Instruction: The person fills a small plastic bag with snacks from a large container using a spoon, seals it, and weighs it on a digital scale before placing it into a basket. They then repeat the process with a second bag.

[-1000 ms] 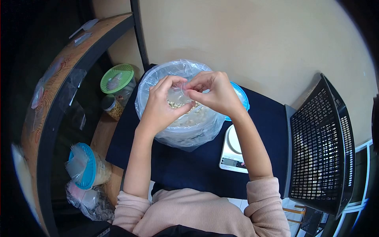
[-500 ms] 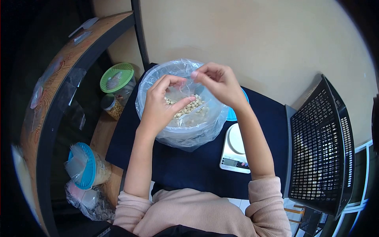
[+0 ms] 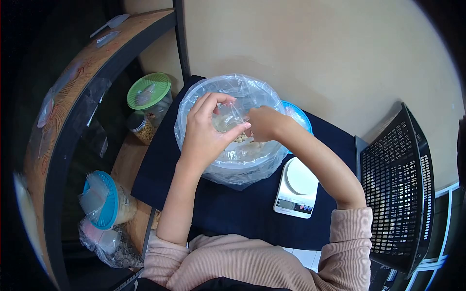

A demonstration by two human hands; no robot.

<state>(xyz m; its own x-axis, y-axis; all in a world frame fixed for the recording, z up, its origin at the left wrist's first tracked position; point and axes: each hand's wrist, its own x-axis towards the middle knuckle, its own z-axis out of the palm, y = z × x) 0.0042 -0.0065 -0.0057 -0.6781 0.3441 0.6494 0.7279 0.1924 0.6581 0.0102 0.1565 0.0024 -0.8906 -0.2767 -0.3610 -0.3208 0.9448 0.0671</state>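
Observation:
My left hand (image 3: 205, 127) grips a small clear plastic bag (image 3: 234, 115) between thumb and fingers, with the bag's mouth spread. It is above a large round tub (image 3: 228, 165) lined with clear plastic. Pale, round, nut-like pieces (image 3: 241, 138) lie inside the tub, partly hidden by the hands and the bag. My right hand (image 3: 267, 124) dips into the tub beside the small bag, close to the pieces. Its fingers point down and are mostly hidden behind the back of the hand, so what they hold does not show.
A white digital scale (image 3: 296, 189) rests on the dark tabletop (image 3: 233, 213), right of the tub. Behind the tub is a blue-rimmed container (image 3: 305, 119). A black basket (image 3: 395, 184) stands at right. Lidded jars (image 3: 149, 91) and a wooden shelf (image 3: 68, 89) are at left.
My right hand has dropped from above the small bag down into the tub. My left hand still holds the bag, its mouth now wider. The view has shifted slightly.

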